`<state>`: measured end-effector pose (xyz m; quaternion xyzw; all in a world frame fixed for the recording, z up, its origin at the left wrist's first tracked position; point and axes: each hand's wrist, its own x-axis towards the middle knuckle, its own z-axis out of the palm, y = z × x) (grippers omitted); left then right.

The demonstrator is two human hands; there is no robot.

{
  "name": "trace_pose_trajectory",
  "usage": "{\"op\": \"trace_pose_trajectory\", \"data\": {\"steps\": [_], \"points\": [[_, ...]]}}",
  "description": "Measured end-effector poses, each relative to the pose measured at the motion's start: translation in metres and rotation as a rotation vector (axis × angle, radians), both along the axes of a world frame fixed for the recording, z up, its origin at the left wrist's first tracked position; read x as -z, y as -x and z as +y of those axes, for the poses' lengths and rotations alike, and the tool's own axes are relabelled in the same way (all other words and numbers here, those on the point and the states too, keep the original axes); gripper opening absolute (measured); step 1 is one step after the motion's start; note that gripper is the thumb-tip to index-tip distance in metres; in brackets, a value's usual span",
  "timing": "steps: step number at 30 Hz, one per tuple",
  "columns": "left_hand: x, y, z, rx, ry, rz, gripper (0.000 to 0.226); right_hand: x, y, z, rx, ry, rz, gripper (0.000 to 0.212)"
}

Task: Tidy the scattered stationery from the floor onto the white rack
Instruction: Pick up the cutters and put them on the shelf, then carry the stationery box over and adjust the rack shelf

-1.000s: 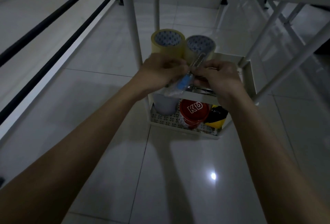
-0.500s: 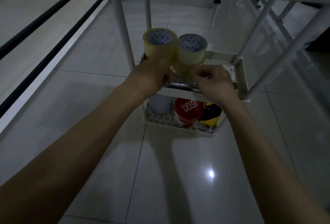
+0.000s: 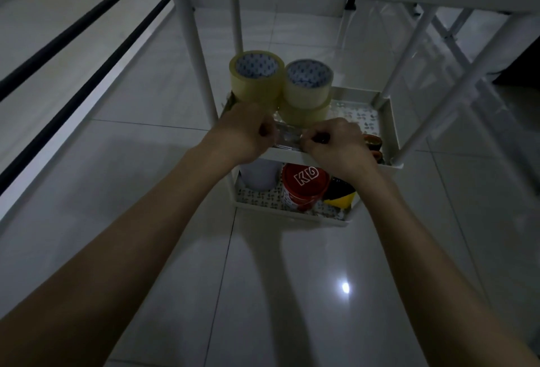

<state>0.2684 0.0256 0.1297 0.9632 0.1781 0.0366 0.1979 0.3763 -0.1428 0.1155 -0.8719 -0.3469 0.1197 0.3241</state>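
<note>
Both hands were over the upper shelf of the white rack [image 3: 391,130] — left hand [image 3: 245,133] and right hand [image 3: 336,144] each had fingers pinched on an end of a clear packet [image 3: 287,137], held just above the shelf's front edge. Packet contents too dim to tell. Stacked tape rolls [image 3: 306,86] stood just behind the hands. Lower shelf held a red tub [image 3: 304,185], a white container [image 3: 258,176], and a black-yellow roll [image 3: 340,195] — all side by side.

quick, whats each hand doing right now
Left hand: closed on one end of a clear packet over the rack.
Right hand: closed on the packet's other end.
</note>
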Motion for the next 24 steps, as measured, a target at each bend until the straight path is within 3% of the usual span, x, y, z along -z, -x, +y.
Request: {"op": "trace_pose_trajectory", "data": {"steps": [8, 13, 18, 24], "points": [[0.008, -0.001, -0.003, -0.167, 0.171, -0.068, 0.010, 0.004, 0.002, -0.004, 0.002, -0.008, -0.009, 0.021], [-0.016, 0.023, -0.020, -0.188, 0.252, -0.196, 0.011, -0.038, 0.013, -0.023, 0.017, -0.026, 0.014, 0.015], [-0.104, 0.058, -0.050, -0.208, 0.419, -0.075, 0.015, -0.145, 0.041, -0.047, 0.028, 0.035, 0.132, 0.012], [-0.271, 0.093, -0.078, -0.214, 0.535, -0.045, 0.024, -0.308, 0.070, -0.075, 0.060, 0.081, 0.297, 0.010]]}}
